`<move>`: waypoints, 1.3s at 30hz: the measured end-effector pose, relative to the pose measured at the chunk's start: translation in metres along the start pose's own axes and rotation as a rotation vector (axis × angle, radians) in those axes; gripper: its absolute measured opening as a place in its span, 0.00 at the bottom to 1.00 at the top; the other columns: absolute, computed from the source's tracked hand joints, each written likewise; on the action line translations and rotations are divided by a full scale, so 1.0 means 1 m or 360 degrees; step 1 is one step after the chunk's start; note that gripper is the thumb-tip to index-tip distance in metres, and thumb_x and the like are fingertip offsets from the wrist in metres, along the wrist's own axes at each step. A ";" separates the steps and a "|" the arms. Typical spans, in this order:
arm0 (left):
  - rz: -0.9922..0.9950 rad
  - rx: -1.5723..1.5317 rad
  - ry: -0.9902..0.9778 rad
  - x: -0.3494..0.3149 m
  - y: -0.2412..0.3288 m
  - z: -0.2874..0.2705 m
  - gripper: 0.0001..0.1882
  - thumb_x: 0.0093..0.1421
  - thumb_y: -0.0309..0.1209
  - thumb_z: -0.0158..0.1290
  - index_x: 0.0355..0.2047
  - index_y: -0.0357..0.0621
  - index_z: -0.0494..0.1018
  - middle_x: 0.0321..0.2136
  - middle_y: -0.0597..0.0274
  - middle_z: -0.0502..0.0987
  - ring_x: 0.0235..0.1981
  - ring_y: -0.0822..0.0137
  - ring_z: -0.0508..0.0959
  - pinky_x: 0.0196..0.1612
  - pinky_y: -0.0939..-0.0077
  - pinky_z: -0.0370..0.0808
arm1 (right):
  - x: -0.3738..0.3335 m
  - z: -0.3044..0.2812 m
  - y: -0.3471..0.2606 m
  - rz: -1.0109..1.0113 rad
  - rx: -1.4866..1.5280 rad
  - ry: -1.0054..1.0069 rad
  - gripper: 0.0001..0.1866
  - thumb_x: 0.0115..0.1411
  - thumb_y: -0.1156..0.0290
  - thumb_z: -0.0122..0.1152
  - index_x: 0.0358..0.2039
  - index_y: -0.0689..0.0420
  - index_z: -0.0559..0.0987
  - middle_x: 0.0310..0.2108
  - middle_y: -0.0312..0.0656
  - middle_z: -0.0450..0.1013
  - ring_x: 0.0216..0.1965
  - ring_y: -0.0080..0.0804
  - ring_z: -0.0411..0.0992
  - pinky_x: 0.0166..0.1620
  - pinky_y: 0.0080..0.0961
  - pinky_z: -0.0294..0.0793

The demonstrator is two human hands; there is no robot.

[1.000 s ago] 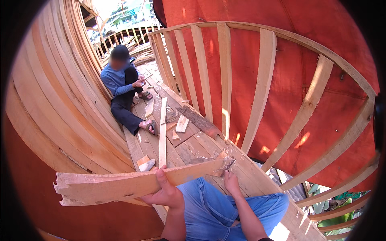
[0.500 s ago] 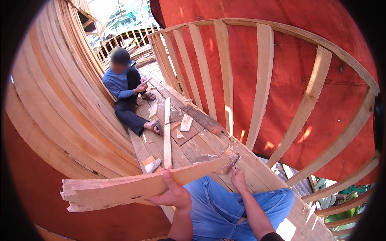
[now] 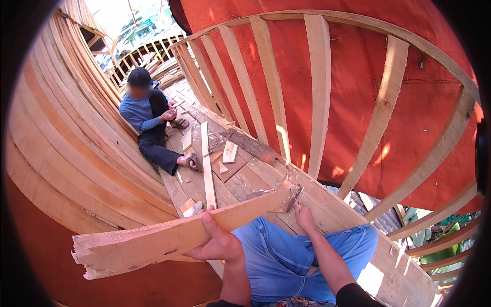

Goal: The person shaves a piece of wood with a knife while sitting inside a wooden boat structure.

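Note:
My left hand (image 3: pixel 221 243) grips a long plank (image 3: pixel 143 240) around its middle, thumb over the upper edge. The plank lies slanted above my lap, its split, ragged end at the left and its narrower end at the right. My right hand (image 3: pixel 305 217) is closed around the handle of a knife (image 3: pixel 293 199). The dark blade is at the plank's narrow right end and looks to be against it; the handle is mostly hidden in my fingers.
A co-worker in a blue top (image 3: pixel 140 115) sits ahead on the left, holding a small stick. Between us lie a long thin strip (image 3: pixel 207 166), offcuts (image 3: pixel 230 152) and shavings on the plank floor. A slatted railing (image 3: pixel 319 92) runs along the right, stacked boards (image 3: pixel 66 133) along the left.
The surroundings have shifted a little leftward in view. The plank's ragged end sits slightly lower, and the knife blade stands at a different angle by the narrow end. Both grips stay the same.

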State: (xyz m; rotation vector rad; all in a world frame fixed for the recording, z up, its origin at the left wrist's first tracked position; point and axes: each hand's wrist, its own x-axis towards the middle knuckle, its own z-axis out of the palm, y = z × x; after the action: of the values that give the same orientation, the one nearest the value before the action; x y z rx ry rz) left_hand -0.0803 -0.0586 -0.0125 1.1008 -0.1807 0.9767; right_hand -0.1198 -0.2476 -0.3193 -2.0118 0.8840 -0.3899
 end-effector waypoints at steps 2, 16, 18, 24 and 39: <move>-0.0017 0.0036 -0.0006 0.007 -0.002 -0.003 0.32 0.60 0.26 0.55 0.58 0.34 0.49 0.41 0.46 0.69 0.33 0.60 0.77 0.37 0.68 0.81 | -0.003 0.001 -0.022 0.0013 0.0019 -0.0034 0.25 0.66 0.56 0.44 0.28 0.68 0.76 0.29 0.65 0.72 0.36 0.65 0.71 0.41 0.52 0.69; -0.0082 -0.0075 0.0029 0.010 -0.001 0.000 0.31 0.58 0.25 0.56 0.57 0.37 0.52 0.47 0.49 0.65 0.36 0.61 0.76 0.39 0.68 0.82 | 0.002 -0.003 -0.036 0.0026 0.0032 -0.0032 0.26 0.66 0.54 0.44 0.28 0.67 0.75 0.29 0.65 0.72 0.36 0.65 0.71 0.41 0.53 0.68; -0.0074 -0.0035 0.0052 0.009 0.000 0.002 0.30 0.59 0.25 0.56 0.56 0.37 0.53 0.47 0.49 0.65 0.37 0.61 0.76 0.39 0.68 0.82 | 0.007 -0.004 -0.034 0.0014 0.0036 -0.0046 0.26 0.66 0.54 0.43 0.28 0.67 0.75 0.29 0.66 0.72 0.36 0.65 0.71 0.42 0.52 0.68; -0.0077 -0.0081 0.0040 0.004 -0.002 0.002 0.27 0.57 0.26 0.57 0.49 0.30 0.53 0.39 0.43 0.70 0.35 0.58 0.78 0.35 0.70 0.83 | 0.001 -0.002 -0.015 -0.0045 -0.0126 -0.0030 0.27 0.66 0.54 0.43 0.29 0.68 0.75 0.29 0.66 0.72 0.36 0.65 0.71 0.42 0.51 0.69; 0.0016 0.0028 -0.0095 0.009 -0.001 -0.009 0.31 0.59 0.29 0.56 0.56 0.34 0.52 0.45 0.46 0.65 0.36 0.60 0.76 0.39 0.67 0.82 | 0.003 0.017 -0.015 -0.0045 -0.0020 -0.0095 0.25 0.66 0.55 0.44 0.31 0.68 0.77 0.31 0.65 0.73 0.39 0.63 0.72 0.45 0.51 0.69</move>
State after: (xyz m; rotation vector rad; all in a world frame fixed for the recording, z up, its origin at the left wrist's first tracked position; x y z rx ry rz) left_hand -0.0770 -0.0461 -0.0130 1.1469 -0.2265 0.9568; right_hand -0.1012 -0.2345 -0.3169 -2.0387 0.8233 -0.3390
